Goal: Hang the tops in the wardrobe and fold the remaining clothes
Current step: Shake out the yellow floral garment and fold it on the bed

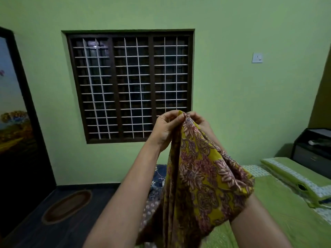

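Head view, looking forward and down over two raised bare forearms. The left hand (pixel 165 128) and the right hand (pixel 198 120) meet in front of the window (pixel 129 85), fingers curled and pinching the top edge of a yellow floral garment (pixel 200 176). The garment hangs from this shared grip in long folds; part of it drapes over the right forearm, and its lower end drops out of view at the bottom edge. It is held in the air above the near side of the bed (pixel 286 212), which is covered in a green sheet. A blue patterned cloth (pixel 158 178) lies on the bed behind the garment, partly hidden by it. A green pillow (pixel 293 174) lies along the right side of the bed. A dark cabinet (pixel 311 149) stands beyond the pillow against the green wall. A switch plate (pixel 257 57) is mounted right of the window. An oval mat (pixel 67 206) lies on the dark floor, near a door with a painted scene (pixel 12 104).
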A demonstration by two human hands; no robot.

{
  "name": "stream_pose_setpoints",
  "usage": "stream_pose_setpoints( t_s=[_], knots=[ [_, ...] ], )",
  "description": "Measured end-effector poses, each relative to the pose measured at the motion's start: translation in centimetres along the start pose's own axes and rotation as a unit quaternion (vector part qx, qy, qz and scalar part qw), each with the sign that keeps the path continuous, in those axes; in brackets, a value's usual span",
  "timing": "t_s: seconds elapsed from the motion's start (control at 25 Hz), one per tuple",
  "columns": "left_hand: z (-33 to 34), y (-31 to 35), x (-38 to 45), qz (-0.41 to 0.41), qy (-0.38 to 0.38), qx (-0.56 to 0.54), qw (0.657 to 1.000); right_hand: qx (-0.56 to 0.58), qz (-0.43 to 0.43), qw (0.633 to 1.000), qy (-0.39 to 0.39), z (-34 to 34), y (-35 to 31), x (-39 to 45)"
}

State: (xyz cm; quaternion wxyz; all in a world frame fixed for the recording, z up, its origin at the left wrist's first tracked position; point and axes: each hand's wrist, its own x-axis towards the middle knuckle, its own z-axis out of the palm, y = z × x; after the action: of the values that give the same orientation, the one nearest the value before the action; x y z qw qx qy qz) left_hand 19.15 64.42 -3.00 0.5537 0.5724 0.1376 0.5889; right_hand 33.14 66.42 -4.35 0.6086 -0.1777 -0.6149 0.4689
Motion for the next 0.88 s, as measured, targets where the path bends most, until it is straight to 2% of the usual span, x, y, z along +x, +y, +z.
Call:
stream_pose_setpoints(
  t_s=[0.16,0.24,0.36,0.48,0.56,0.64,0.76,0.88],
  knots=[
    [0.3,-0.2,0.0,-0.023,-0.015,0.06,0.998,0.061,0.014,0.998,-0.031,-0.4,-0.3,-0.6],
    [0.3,0.0,0.1,-0.04,-0.027,0.084,0.995,0.056,0.016,0.998,-0.03,-0.6,-1.0,-0.8],
    [0.3,0.5,0.2,-0.082,-0.056,0.117,0.988,0.0,0.035,0.999,-0.02,-0.6,-1.6,-0.9],
    [-0.1,-0.1,0.7,-0.068,0.016,0.154,0.986,-0.14,0.0,0.99,0.003,-1.0,-2.2,-1.4],
    [-1.0,-0.7,1.1,-0.039,0.1,0.146,0.983,-0.246,-0.049,0.968,-0.002,-1.3,-2.7,-1.8],
    [-2.3,-1.3,1.6,-0.023,0.16,0.146,0.976,-0.373,-0.046,0.925,-0.061,-1.4,-3.0,-2.1],
    [-4.0,-1.7,2.0,-0.018,0.207,0.151,0.966,-0.527,0.096,0.84,-0.089,-1.3,-2.2,-2.5],
    [-5.0,-1.9,1.9,-0.009,0.237,0.201,0.95,-0.56,0.171,0.805,-0.097,-1.0,-0.4,-3.1]
  ],
)
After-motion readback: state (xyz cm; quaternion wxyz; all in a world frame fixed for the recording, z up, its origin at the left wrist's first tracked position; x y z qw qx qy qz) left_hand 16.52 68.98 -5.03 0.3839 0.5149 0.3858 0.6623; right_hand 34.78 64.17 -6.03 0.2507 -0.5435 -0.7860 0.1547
